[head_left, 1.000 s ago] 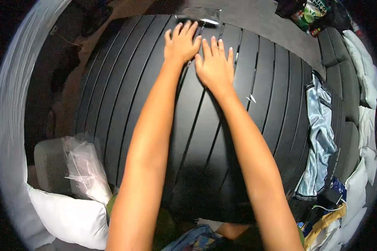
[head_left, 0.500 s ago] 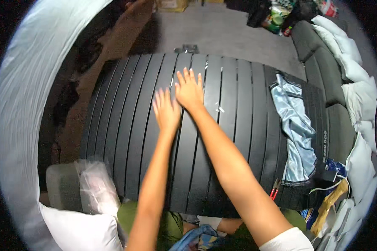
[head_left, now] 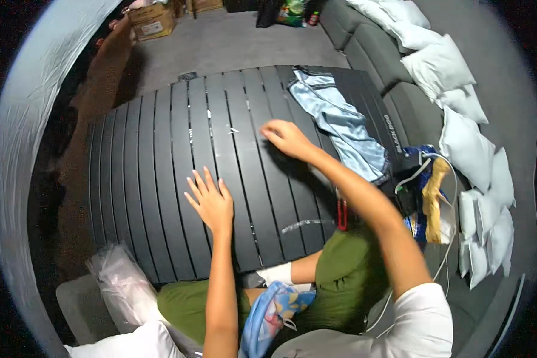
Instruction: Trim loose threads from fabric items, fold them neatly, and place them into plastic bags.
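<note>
A dark slatted folding table (head_left: 161, 179) stretches in front of me. My left hand (head_left: 212, 203) rests flat on its slats with the fingers spread and holds nothing. My right hand (head_left: 286, 140) is raised over the table, right of the middle, its fingers bent and drawn together. Whatever may be between them is hidden. Near that hand lies a rumpled light blue satin cloth (head_left: 343, 125) with black lace edging. Red-handled snips (head_left: 342, 215) are at the near right edge, partly behind my right forearm. Small white scraps (head_left: 233, 129) lie on the slats.
A grey sofa (head_left: 379, 53) with several white pillows (head_left: 438, 65) runs along the right. A blue packet and a tan wrapper (head_left: 435, 197) with a white cable sit near the table's right corner. Clear plastic bags (head_left: 125, 280) lie at the near left. A cardboard box (head_left: 152, 22) stands far off.
My view has swung to the right. My hands, side by side on the slats before, are now apart: the left is nearer me, the right lifted toward the blue cloth with its fingers bent.
</note>
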The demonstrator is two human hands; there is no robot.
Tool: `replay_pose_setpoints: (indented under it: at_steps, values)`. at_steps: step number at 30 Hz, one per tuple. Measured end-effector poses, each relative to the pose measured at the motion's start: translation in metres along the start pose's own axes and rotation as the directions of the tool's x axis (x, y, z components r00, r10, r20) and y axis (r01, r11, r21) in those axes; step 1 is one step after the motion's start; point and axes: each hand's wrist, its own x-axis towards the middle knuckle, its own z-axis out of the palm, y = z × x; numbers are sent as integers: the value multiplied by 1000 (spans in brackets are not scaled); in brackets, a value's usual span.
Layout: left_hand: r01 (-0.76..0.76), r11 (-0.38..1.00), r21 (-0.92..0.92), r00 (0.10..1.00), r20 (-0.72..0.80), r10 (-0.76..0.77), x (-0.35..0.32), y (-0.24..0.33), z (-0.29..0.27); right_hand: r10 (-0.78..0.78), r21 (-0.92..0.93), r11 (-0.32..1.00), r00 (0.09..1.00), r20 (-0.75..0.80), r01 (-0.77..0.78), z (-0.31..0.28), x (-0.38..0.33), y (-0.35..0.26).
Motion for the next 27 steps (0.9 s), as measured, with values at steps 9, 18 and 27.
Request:
replay_pose_setpoints:
  at_steps: [9,18,27]
  values:
    - [-22,996,83,1000,11,21,-5,-3,11,295,-150,945,956,-5,-292,-205,-248,-121]
    - [-171,985,-11,983,-68,170,-8,-18,21,472,-103,616,471,-745,-781,-175,-485,-97]
    - [-312,915,-256,943,31,331,-55,-44,3,515,-317,299,432,-741,-900,-91,-568,-64]
